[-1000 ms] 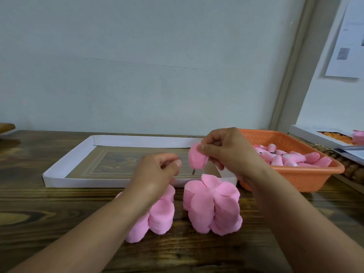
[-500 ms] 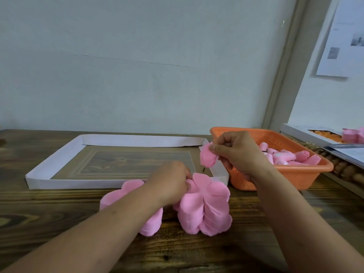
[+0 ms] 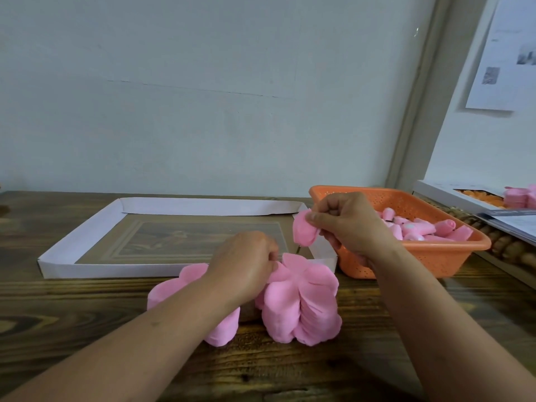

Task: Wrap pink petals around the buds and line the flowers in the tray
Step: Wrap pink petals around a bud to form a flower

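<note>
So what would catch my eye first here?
Two stacks of pink petals at the table's near middle, the left hand pinching at the right one. The right hand holds a wrapped bud above them, before an orange basket of buds; behind lies a white tray.

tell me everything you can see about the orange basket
The orange basket is a shallow rectangular tray that looks like plastic, with perforated walls and a smooth rolled rim. It sits upright on the wooden table, right of the white tray. Rolled pink buds fill it. The right hand hides its near-left corner.
</note>
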`<action>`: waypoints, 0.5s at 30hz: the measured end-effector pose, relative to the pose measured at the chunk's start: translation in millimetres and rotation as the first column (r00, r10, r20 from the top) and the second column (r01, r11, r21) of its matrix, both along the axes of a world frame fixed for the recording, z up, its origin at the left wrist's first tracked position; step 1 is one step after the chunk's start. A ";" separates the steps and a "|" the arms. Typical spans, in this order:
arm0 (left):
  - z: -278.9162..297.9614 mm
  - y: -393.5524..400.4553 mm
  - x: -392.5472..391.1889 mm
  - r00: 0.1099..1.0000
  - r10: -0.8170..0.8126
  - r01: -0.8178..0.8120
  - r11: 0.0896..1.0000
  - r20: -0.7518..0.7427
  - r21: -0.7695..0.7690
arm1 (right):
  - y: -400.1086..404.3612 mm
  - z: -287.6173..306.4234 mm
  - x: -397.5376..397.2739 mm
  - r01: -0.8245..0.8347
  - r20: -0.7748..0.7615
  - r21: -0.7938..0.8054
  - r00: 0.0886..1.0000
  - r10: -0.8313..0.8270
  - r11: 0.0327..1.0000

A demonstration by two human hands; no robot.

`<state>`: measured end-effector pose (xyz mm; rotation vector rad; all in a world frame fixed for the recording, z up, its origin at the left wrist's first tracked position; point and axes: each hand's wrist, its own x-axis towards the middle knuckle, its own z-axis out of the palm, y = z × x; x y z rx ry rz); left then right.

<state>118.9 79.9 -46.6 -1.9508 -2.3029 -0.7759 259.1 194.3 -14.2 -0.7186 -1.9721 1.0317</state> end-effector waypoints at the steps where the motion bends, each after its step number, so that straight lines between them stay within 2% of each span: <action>1: 0.4 -0.5 -0.9 1.000 -0.008 0.008 1.000 0.002 0.022 | 0.1 0.1 0.1 -0.001 -0.002 -0.005 1.000 0.001 1.000; 5: 1.4 -2.8 -2.8 0.999 -0.035 0.033 0.995 0.021 0.095 | 0.1 0.1 0.8 -0.004 0.002 0.001 1.000 0.004 1.000; 8: 2.2 -3.2 -3.1 0.968 -0.033 0.014 0.997 0.250 0.080 | 0.8 0.1 1.9 -0.003 -0.011 0.000 1.000 0.003 1.000; 10: 2.3 -2.6 -3.8 0.891 0.008 -0.038 0.998 0.455 0.058 | 1.1 0.7 2.7 -0.007 -0.028 -0.005 1.000 0.007 1.000; 12: 4.3 -3.0 -3.7 0.723 0.031 -0.070 0.997 0.690 0.029 | 0.6 1.3 2.4 -0.008 -0.059 -0.002 0.998 0.007 1.000; 14: 7.2 -3.3 -2.6 0.449 0.015 -0.060 0.998 0.893 0.013 | -0.3 2.6 1.9 0.006 -0.121 0.022 0.993 -0.003 1.000; 15: 8.8 -3.7 -1.8 0.323 0.001 -0.055 0.998 0.946 0.018 | -1.2 4.1 2.2 0.017 -0.164 0.036 0.986 -0.011 0.999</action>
